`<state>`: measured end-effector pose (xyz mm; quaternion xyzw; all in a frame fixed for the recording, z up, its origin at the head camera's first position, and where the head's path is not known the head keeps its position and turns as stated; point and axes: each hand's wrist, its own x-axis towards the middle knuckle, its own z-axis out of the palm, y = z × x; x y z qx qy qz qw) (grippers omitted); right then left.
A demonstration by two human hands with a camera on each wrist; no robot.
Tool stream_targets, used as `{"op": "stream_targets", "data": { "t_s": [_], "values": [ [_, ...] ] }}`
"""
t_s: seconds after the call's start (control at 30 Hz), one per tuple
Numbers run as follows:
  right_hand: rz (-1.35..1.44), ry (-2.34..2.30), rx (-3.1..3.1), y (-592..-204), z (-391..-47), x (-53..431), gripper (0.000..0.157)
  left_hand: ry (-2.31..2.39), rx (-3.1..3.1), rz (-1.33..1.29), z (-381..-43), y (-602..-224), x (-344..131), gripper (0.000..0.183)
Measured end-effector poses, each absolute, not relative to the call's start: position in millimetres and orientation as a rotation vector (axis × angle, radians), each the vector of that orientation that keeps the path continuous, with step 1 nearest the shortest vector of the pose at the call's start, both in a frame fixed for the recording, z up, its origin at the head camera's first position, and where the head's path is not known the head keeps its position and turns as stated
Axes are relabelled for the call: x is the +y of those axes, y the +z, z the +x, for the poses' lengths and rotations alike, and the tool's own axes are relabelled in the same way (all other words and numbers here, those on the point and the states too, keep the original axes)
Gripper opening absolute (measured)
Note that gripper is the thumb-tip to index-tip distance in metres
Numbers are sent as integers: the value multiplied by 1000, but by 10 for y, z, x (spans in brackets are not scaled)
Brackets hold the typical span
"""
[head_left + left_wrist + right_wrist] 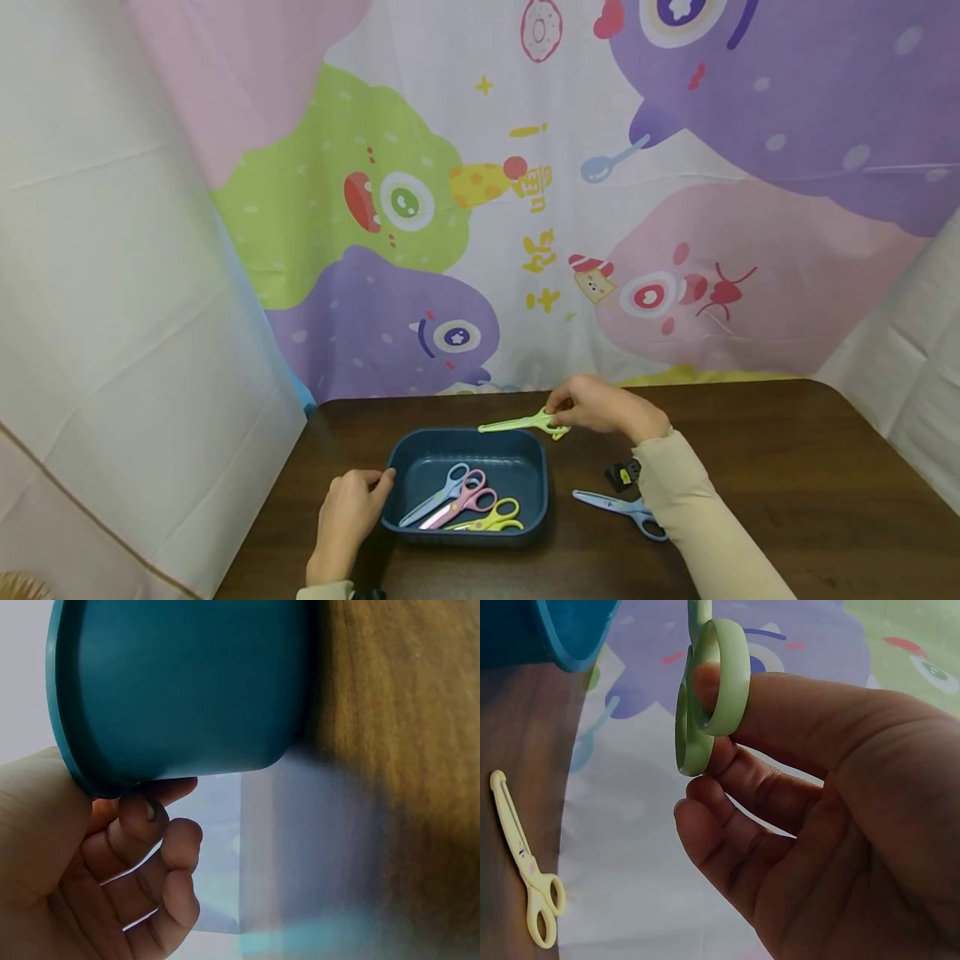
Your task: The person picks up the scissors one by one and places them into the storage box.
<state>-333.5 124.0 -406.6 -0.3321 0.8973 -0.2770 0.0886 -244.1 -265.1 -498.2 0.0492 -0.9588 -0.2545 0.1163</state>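
Note:
My left hand (347,512) holds the near-left rim of a dark blue-green plastic box (465,537); its fingers curl below the rim in the left wrist view. Inside the box lie blue scissors (435,504), pink scissors (468,498) and yellow scissors (491,522). My right hand (603,408) pinches light green scissors (517,424) by a finger loop, beyond the box's far right corner. Their blades point left, toward the box. In the right wrist view, thumb and fingertips meet at the green loops (735,690).
Blue scissors (607,502) lie on the brown table (795,467) to the right, partly behind the sleeve. Pale yellow scissors (525,870) lie near the far table edge in the right wrist view. A small black object (621,476) sits by the right wrist. A cartoon-print curtain (555,350) hangs behind.

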Motion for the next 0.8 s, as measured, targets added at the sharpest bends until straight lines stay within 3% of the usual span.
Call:
{"op": "stream_targets", "data": {
  "t_s": [0.8],
  "values": [
    [-1034, -817, 2589, -4121, -3321, 937, 5, -740, -2815, 142, -2452, -4979, -2647, 23]
  ]
}}
